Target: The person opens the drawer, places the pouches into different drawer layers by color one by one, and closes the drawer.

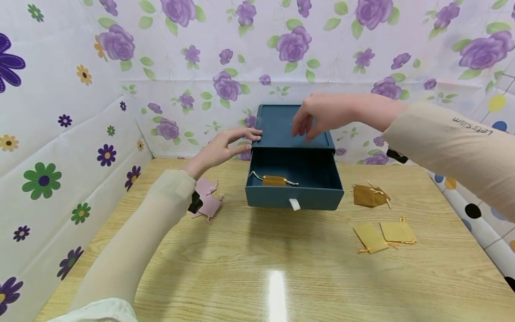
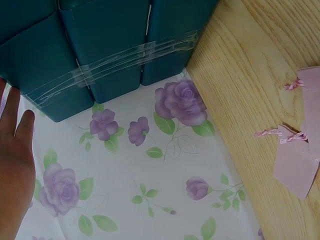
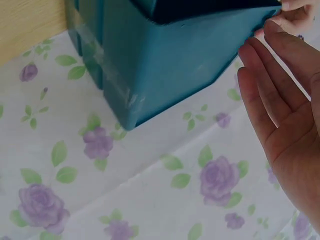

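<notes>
A dark teal drawer box [image 1: 281, 125] stands at the back of the table, its drawer [image 1: 269, 197] pulled out toward me. Inside the drawer lies a small brown drawstring pouch [image 1: 274, 180] with pale cords. My left hand [image 1: 219, 147] touches the left edge of the box top with extended fingers. Over the top of the box is my right hand [image 1: 318, 114], fingers loosely bent and nothing held. The right wrist view shows that hand [image 3: 295, 120] near the upper edge of the box. A white pull tab [image 1: 295, 204] hangs on the drawer front.
Pink pouches [image 1: 209, 199] lie left of the box. To the right are brown pouches [image 1: 370, 195] and yellow pouches [image 1: 372, 237]. Clear tape [image 2: 115, 60] runs across the box sections. A flowered cloth [image 1: 225, 58] hangs behind the wooden table [image 1: 225, 259].
</notes>
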### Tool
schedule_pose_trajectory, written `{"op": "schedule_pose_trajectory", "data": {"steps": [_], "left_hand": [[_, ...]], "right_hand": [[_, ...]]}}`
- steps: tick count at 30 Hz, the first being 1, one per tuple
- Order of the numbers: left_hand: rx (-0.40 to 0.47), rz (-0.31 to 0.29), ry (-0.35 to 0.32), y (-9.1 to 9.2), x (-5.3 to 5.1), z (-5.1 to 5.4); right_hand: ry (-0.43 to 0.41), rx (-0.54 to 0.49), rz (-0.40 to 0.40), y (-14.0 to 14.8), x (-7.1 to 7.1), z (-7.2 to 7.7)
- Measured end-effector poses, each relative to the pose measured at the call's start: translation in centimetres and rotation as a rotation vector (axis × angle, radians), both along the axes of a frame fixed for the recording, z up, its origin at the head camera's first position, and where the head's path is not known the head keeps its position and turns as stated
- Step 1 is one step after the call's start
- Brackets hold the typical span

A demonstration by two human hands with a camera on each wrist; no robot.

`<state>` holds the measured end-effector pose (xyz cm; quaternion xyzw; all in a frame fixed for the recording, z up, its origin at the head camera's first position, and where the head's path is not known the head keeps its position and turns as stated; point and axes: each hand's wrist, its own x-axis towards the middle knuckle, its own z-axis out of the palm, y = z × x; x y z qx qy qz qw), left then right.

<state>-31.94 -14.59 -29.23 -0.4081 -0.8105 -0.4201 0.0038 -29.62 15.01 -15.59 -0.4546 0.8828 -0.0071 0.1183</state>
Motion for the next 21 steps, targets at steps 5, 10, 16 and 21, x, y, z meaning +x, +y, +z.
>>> {"op": "schedule_pose_trajectory", "data": {"steps": [5, 10, 16, 21], "left_hand": [[-0.005, 0.007, 0.004, -0.1, 0.0, 0.0], [-0.009, 0.008, 0.004, -0.1, 0.1, 0.0], [-0.005, 0.006, 0.007, -0.1, 0.0, 0.0], [-0.003, 0.005, 0.013, 0.0, -0.1, -0.1]], "right_hand": [[0.043, -0.011, -0.027, 1.8, -0.2, 0.6], [0.073, -0.017, -0.077, 3.9, -0.8, 0.7], [0.096, -0.033, -0.126, 6.2, -1.4, 0.3], [0.115, -0.039, -0.160, 7.7, -1.8, -0.4]]}}
